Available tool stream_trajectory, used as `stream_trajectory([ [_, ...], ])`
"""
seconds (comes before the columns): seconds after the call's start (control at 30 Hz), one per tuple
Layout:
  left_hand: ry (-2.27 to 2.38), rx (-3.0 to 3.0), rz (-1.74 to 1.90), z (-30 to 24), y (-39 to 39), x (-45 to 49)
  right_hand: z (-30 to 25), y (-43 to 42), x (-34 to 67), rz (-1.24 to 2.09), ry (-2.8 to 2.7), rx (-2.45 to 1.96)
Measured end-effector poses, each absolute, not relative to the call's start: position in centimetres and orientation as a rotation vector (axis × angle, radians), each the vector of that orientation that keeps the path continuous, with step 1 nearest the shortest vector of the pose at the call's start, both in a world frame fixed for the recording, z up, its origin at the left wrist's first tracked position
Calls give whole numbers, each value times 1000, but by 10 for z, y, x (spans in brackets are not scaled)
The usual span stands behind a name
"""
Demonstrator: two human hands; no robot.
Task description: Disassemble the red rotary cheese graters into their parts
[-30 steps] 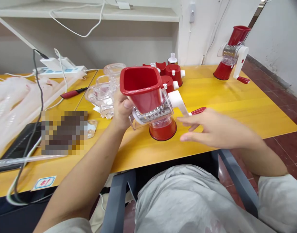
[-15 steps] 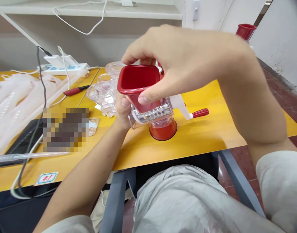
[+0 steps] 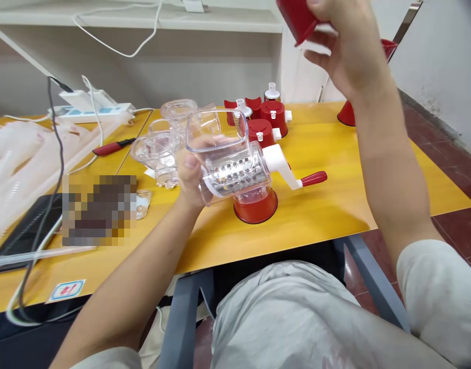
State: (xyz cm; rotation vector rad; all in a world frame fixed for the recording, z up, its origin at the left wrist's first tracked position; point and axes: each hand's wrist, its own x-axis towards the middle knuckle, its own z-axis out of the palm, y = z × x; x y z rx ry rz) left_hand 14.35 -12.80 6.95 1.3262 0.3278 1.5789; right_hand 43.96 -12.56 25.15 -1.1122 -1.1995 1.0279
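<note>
A rotary grater (image 3: 241, 171) with a clear housing, a metal drum, a white crank with a red knob and a red suction base stands on the yellow table (image 3: 335, 200). My left hand (image 3: 189, 177) is wrapped round the left side of its clear housing. My right hand (image 3: 345, 46) is raised high above the table, closed on a red pusher insert (image 3: 297, 18) that is cut off by the top edge of the view. The clear hopper stands without the red insert.
Behind the grater lie several red caps and drum parts (image 3: 264, 120) and clear plastic housings (image 3: 160, 148). A second grater's red base (image 3: 346, 115) shows at the back right. A power strip (image 3: 93, 105), cables, a red-handled tool (image 3: 112, 147) and white plastic bags (image 3: 20, 154) lie at the left.
My right hand went from beside the crank to the red insert, gripped it and lifted it out of the clear hopper, up to the top of the view. The left hand kept its hold.
</note>
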Motion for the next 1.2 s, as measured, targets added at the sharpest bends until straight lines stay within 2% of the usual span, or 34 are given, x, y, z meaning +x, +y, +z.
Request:
stream_trajectory([
  [0.03,326,1331,1594,70,-128,144,239,-113,451,885,-1226,-1010],
  [0.23,375,1402,1664,72,-127,146,171,-50,511,808,-943,-1159],
  [0.4,328,1409,1659,71,-130,145,137,-67,520,1092,-934,-1090],
  [0.53,318,1591,1503,79,-122,132,114,-90,516,1182,-910,-977],
  [0.7,273,1675,1299,94,-105,95,100,-118,520,1022,-940,-1020],
  [0.8,473,1660,1064,98,-113,71,92,-133,525,1003,-949,-1075],
  [0.93,587,1976,898,93,-139,57,68,-129,538,1023,-935,-1189],
  [1.2,520,1870,943,96,-128,79,26,-54,564,496,-1039,-1677],
])
